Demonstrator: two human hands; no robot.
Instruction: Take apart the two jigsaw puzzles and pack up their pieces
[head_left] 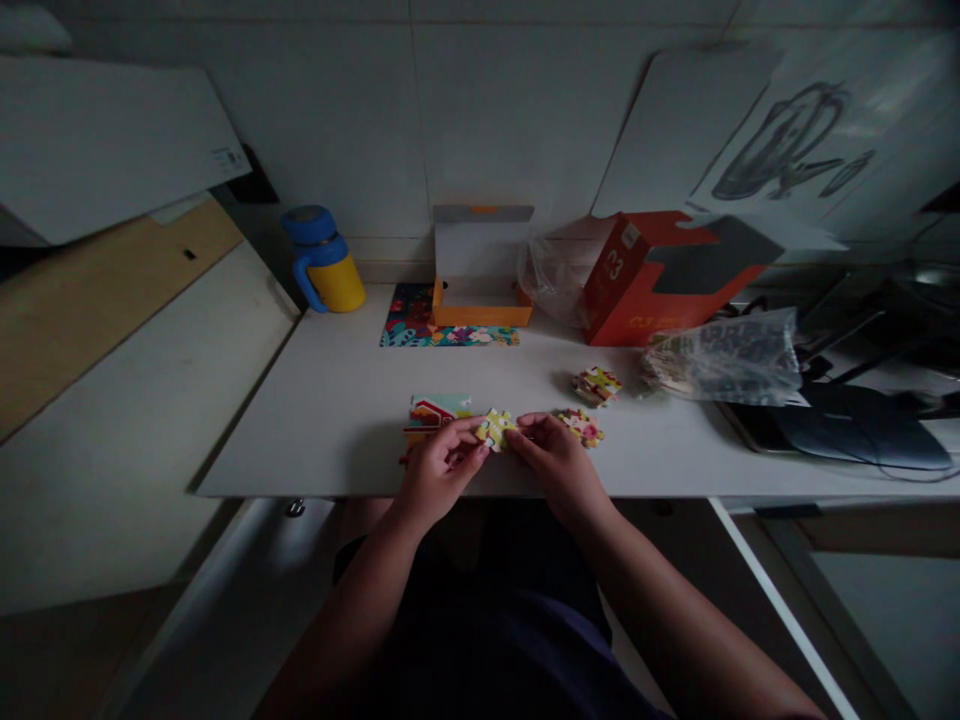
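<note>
Over the table (300,430), left hand (435,470) and right hand (561,455) pinch a yellow puzzle piece (495,430); the red puzzle section (433,409) lies nearer the left.

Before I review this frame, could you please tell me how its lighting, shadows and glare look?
In the head view, the light is dim overall; also in the head view, a soft shadow lies on the table beside the left hand, and pale glints show on the plastic bag at right.
</note>
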